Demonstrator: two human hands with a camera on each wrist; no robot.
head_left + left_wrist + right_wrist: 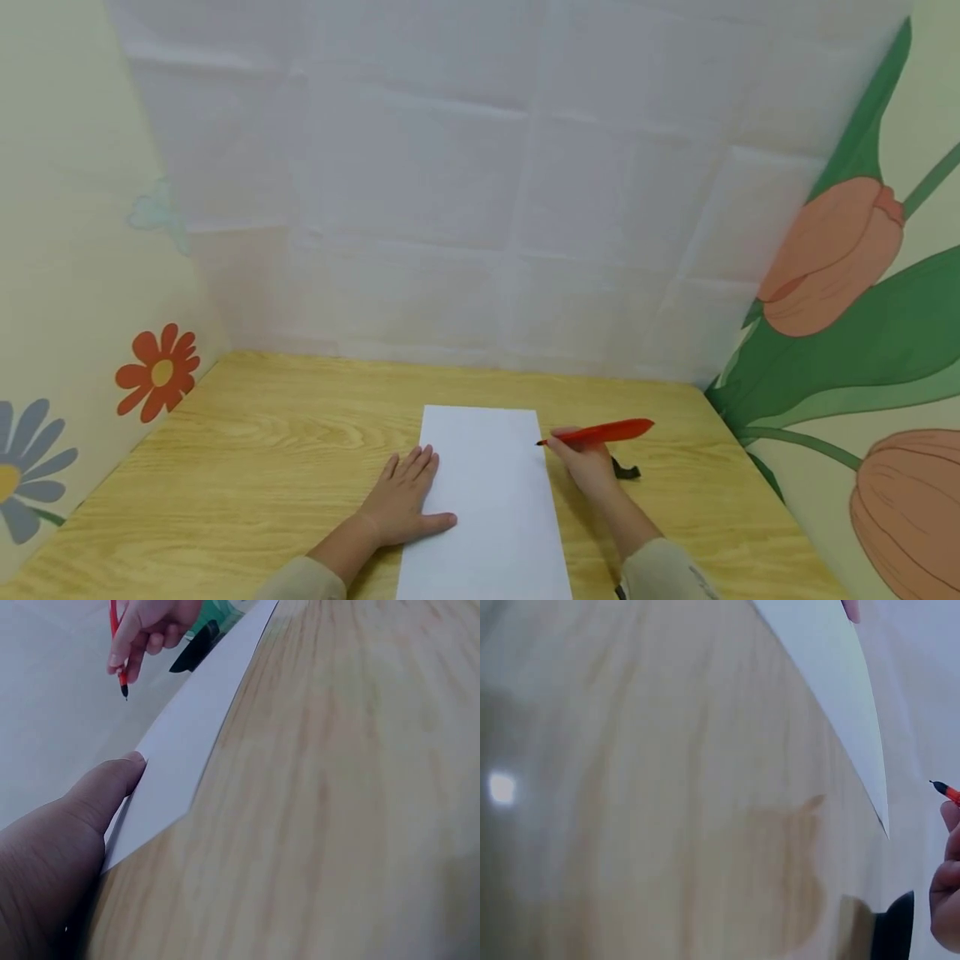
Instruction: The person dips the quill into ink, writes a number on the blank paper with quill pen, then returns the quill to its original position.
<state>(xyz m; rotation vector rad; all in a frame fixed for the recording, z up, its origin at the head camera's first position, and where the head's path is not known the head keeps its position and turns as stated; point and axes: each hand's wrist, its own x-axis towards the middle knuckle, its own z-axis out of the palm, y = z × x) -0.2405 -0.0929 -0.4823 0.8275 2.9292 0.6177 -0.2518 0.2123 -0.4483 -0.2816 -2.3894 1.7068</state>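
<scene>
Nearby, black cap (626,472) behind pen-gripping right hand (588,467); flat left hand (401,500) on paper (487,500).

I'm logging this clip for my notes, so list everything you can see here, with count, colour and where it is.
sheet of paper: one, white, lying flat in the middle of the table.
pen: one, red with a dark tip, tip at the paper's right edge near its far corner.
small black object: one, on the table just right of the right hand; too small to identify.
table: one, light wood grain.
wall panels: cream with painted flowers left and right; the back is white and creased.
left hand: one, lies flat, fingers straight, on the paper's left edge.
right hand: one, grips the pen.
</scene>
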